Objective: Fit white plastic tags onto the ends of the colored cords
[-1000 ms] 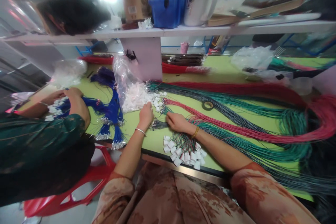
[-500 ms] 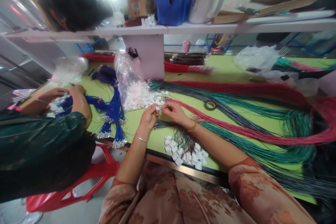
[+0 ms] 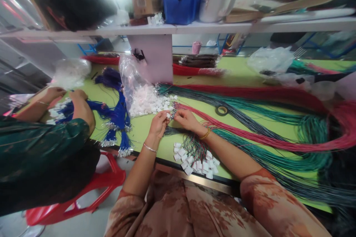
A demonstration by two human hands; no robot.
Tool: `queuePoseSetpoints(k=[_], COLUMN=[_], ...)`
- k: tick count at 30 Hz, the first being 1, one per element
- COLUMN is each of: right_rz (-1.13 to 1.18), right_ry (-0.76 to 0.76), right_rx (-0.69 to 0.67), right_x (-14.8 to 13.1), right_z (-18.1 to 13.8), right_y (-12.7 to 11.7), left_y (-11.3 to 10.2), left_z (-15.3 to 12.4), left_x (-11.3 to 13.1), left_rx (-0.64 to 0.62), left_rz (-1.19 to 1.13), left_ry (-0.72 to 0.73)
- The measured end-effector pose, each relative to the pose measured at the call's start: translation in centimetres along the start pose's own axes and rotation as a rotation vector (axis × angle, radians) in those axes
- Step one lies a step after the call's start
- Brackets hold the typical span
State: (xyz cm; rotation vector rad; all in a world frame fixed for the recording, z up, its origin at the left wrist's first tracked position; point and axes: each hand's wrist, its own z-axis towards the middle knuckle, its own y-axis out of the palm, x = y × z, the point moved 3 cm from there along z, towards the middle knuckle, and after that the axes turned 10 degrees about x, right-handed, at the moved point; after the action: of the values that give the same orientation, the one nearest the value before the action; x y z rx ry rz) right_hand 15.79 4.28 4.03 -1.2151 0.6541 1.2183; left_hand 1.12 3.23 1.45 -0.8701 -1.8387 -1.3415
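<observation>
My left hand (image 3: 159,124) is closed in a pinch on a small white connector (image 3: 168,116). Just to its right, my right hand (image 3: 187,119) has its fingers pressed together by the metal-tipped ends of the wires; whatever sits in that pinch is too small to make out. Pinkish-red wires (image 3: 250,139) run rightward from behind my right hand. Below it lies a fan of thin wires ending in white connectors (image 3: 198,164) at the table's front edge. A clear bag (image 3: 130,74) spills loose white connectors (image 3: 144,100) beyond my left hand.
Green wires (image 3: 278,153) and dark grey wires (image 3: 244,118) stretch to the right, with a tape roll (image 3: 221,110) among them. At left, a co-worker's hands (image 3: 78,98) are near blue wire bundles (image 3: 122,113). A shelf (image 3: 222,27) with a blue bin (image 3: 182,5) spans the back.
My right hand has drawn slightly away from the connector in my left hand, towards the wire ends. The co-worker's far hand has shifted a little left. The whole view has moved slightly.
</observation>
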Motion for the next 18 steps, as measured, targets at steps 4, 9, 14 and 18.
queuePoseSetpoints(k=[4,9,14,18], right_rz=[0.047,0.066,0.021,-0.072], right_ry=[0.028,0.12,0.052,0.036], right_rx=[-0.013,-0.019,-0.02,-0.001], right_x=[0.5,1.7,2.0,2.3], right_z=[0.0,-0.2,-1.0,-1.4], right_y=[0.3,0.9,0.8,0.4], left_y=[0.2,0.5,0.3,0.5], left_z=[0.0,-0.4,-0.5,-0.9], left_x=[-0.2,-0.7,-1.5,-1.7], left_rx=[-0.002,0.005,0.065,0.051], left_rz=[0.008,0.13,0.161,0.219], left_ry=[-0.007,0.082,0.131,0.15])
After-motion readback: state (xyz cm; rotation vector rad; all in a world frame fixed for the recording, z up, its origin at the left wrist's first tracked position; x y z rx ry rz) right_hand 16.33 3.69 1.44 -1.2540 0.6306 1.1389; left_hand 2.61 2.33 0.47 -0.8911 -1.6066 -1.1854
